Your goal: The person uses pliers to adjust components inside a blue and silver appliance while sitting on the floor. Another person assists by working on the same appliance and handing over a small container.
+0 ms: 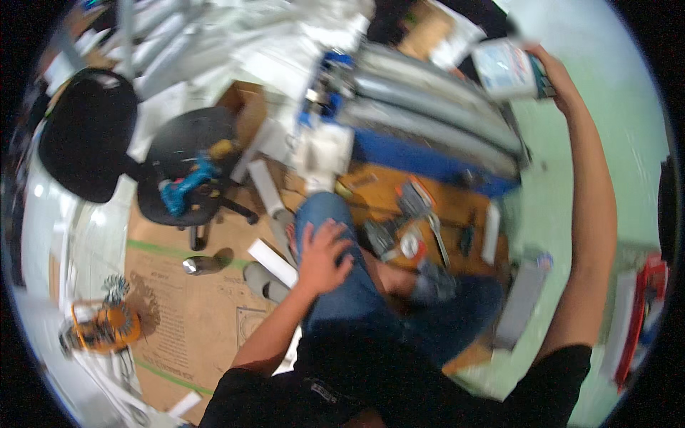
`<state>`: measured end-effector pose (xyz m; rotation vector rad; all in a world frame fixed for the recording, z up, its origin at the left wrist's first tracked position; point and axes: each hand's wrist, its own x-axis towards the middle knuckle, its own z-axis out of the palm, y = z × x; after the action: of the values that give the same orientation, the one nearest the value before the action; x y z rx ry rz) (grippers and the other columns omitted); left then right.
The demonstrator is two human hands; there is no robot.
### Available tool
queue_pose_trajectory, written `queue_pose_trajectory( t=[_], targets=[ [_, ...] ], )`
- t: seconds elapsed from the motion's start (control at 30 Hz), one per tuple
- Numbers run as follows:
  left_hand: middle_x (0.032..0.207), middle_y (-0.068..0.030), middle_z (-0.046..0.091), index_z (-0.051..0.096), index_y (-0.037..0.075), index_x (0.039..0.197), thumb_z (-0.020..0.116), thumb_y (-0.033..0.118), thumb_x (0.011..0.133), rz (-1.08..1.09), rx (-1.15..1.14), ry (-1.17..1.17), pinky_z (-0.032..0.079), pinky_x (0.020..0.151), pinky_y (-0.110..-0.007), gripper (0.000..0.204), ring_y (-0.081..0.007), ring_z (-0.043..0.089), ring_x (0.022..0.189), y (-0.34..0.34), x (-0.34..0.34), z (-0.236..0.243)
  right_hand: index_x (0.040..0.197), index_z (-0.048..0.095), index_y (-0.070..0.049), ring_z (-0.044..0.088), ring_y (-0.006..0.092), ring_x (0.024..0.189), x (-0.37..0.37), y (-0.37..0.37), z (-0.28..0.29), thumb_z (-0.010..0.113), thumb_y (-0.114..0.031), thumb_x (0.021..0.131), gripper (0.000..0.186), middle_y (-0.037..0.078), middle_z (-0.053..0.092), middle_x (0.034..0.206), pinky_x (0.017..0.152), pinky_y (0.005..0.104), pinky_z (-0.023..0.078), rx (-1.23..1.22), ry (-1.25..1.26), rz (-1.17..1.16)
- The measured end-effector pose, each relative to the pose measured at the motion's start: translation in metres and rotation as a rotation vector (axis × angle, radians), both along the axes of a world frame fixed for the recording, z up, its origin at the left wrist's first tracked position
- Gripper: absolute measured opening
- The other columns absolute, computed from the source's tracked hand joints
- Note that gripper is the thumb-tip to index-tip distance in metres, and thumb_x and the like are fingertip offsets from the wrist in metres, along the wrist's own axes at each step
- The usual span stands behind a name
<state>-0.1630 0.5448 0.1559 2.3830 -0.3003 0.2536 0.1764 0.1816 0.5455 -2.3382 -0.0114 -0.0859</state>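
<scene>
My left hand (325,258) rests on my jeans-covered knee, its fingers spread and holding nothing. At the far right my right arm is stretched out. My right hand (558,80) grips a white tub (504,69) at its dark green end, which looks like a lid. The tub lies sideways in the grip, by the end of a blue machine (428,160) with long grey rollers (428,96). Blur hides the fingertips and the tub's details, and I cannot tell if it touches the machine.
A black office chair (182,160) at left bears a teal power drill (189,187). Below it lie a cardboard sheet (193,307), a shiny can (193,265) and an orange power tool (107,328). Several hand tools, including a wrench (438,239), lie before me. A red case (640,321) stands at right.
</scene>
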Motion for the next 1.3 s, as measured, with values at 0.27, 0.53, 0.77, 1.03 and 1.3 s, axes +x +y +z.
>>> queue_pose_trajectory(
  t=[0.27,0.53,0.77,1.03,1.3],
  targets=[
    [0.143,-0.0102,0.060,0.075,0.011,0.111,0.074,0.023,0.081,-0.014,-0.018,-0.038,0.018,0.123,-0.061,0.032,-0.0334,0.044,0.145,-0.018,0.000,0.012,0.108,0.075,-0.005,0.065,0.0245,0.099,-0.135,-0.016,-0.115,0.072,-0.062,0.076,0.065,0.015,0.071,0.106,0.088,0.0399,0.051,-0.365,0.180,0.108],
    [0.142,-0.0098,0.060,0.075,0.011,0.112,0.073,0.023,0.082,-0.007,0.013,-0.027,0.018,0.123,-0.061,0.032,-0.0328,0.044,0.144,-0.015,0.001,0.008,0.143,0.054,-0.007,0.066,0.0445,0.115,-0.146,-0.065,-0.270,0.086,-0.062,0.063,0.103,0.030,0.066,0.125,0.099,0.0488,0.054,-0.807,0.240,-0.002],
    [0.143,-0.0084,0.059,0.074,0.013,0.111,0.072,0.024,0.083,0.011,0.052,-0.006,0.018,0.123,-0.060,0.030,-0.0314,0.043,0.145,-0.018,-0.003,0.008,0.150,0.044,-0.007,0.058,0.0512,0.122,-0.136,-0.106,-0.353,0.089,-0.062,0.057,0.117,0.034,0.059,0.132,0.105,0.0562,0.048,-0.723,0.161,-0.064],
    [0.144,-0.0059,0.059,0.074,0.015,0.111,0.072,0.027,0.086,-0.004,0.089,0.038,0.017,0.124,-0.061,0.028,-0.0290,0.041,0.147,-0.024,0.005,0.017,0.159,0.028,-0.001,0.034,0.0510,0.146,-0.116,-0.149,-0.423,0.087,-0.065,0.055,0.136,0.036,0.035,0.156,0.121,0.0536,0.031,-0.676,0.380,-0.181],
    [0.145,-0.0062,0.058,0.074,0.015,0.111,0.071,0.028,0.086,0.017,0.097,0.028,0.019,0.124,-0.059,0.029,-0.0277,0.041,0.147,-0.029,0.004,0.016,0.159,0.026,0.004,0.035,0.0507,0.146,-0.119,-0.146,-0.415,0.087,-0.065,0.053,0.140,0.036,0.031,0.159,0.121,0.0521,0.033,-0.596,0.464,-0.137]
  ],
)
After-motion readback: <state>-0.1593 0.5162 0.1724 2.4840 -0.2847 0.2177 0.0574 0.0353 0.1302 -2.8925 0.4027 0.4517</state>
